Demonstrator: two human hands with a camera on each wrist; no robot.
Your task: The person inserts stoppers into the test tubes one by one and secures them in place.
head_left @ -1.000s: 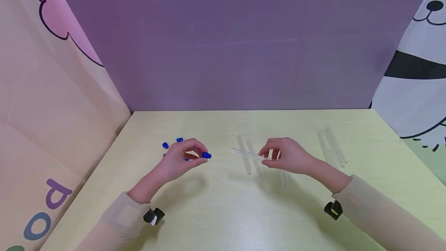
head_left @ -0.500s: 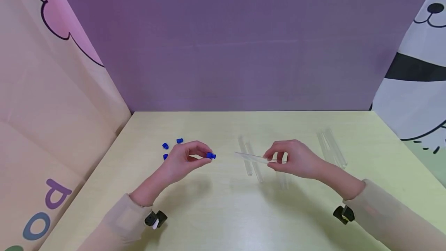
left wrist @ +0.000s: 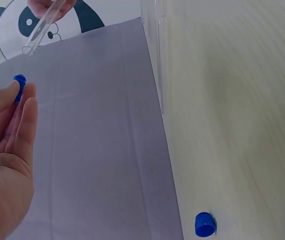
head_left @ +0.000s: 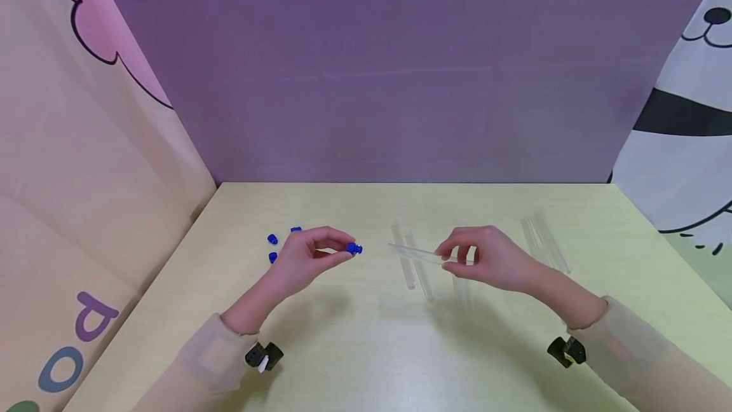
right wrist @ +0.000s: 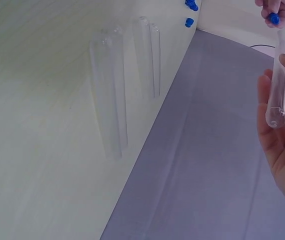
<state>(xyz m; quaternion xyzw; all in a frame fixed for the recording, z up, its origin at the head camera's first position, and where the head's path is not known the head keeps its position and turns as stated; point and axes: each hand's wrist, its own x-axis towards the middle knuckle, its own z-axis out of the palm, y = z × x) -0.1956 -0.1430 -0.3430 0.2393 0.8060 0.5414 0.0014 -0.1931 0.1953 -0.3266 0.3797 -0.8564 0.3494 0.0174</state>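
Observation:
Between thumb and fingertips, my left hand (head_left: pixel 305 258) pinches a blue test tube stopper (head_left: pixel 354 248), its narrower end facing right. My right hand (head_left: pixel 492 258) holds a clear test tube (head_left: pixel 416 254) by its rear part, tilted slightly, with the open end toward the stopper. A gap separates the stopper from the tube's mouth. In the right wrist view the rounded bottom of the held test tube (right wrist: pixel 276 116) shows near the palm. The left wrist view has the pinched stopper (left wrist: pixel 19 86) just below the tube mouth (left wrist: pixel 28 50).
Several more blue stoppers (head_left: pixel 272 257) lie on the table (head_left: pixel 366 348) behind the left hand. Clear test tubes (head_left: pixel 403 256) lie under and beside the right hand, and others (head_left: pixel 546 240) lie farther right. A purple backdrop (head_left: pixel 366 81) stands behind the table's far edge.
My left hand has moved right with the stopper. My right hand has also shifted slightly right with the tube. Both grips stay the same.

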